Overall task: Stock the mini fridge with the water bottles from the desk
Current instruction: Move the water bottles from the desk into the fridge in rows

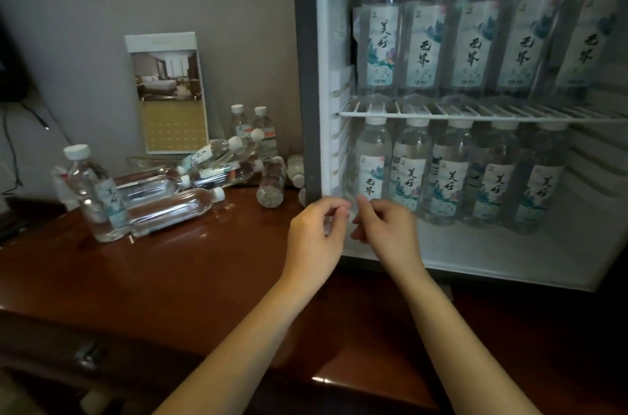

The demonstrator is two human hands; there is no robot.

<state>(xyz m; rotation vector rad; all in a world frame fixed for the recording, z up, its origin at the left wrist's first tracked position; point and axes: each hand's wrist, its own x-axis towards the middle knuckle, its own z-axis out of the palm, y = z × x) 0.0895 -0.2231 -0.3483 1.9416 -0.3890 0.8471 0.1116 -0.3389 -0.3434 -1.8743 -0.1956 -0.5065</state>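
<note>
Reading the labels first: the white mini fridge with a grey frame (pixel 307 74) holds two rows of clear plastic water bottles with white caps, split by a white wire shelf (pixel 475 114). On the upper row of bottles (pixel 421 40) the leftmost label reads 美好 and the four to its right read 无界, each in black brush characters over a pale blue-green painted scene. On the lower row of bottles (pixel 448 176), which stands on the fridge floor, the leftmost bottle (pixel 372 163) reads 无界 and the next four read 美好. The smaller print is too blurred to read.

The left hand (pixel 314 234) and right hand (pixel 384 227) are raised side by side at the fridge's lower left corner, just in front of the base of that leftmost 无界 bottle. The fingers (pixel 334 207) of both hands are curled, thumb tips close to forefinger tips. Whether they pinch anything or touch the bottle cannot be told.

More water bottles remain on the glossy reddish-brown wooden desk (pixel 170 272) to the left of the fridge. One upright bottle (pixel 90 193) bears 美好, and behind it is a heap of bottles lying on their sides (pixel 170 207), some with no label showing. Two small upright bottles (pixel 251 125) stand at the back. A tall white card with a hotel-room photograph (pixel 168 91) leans on the grey wall, and a black cable (pixel 10 149) hangs at far left.
</note>
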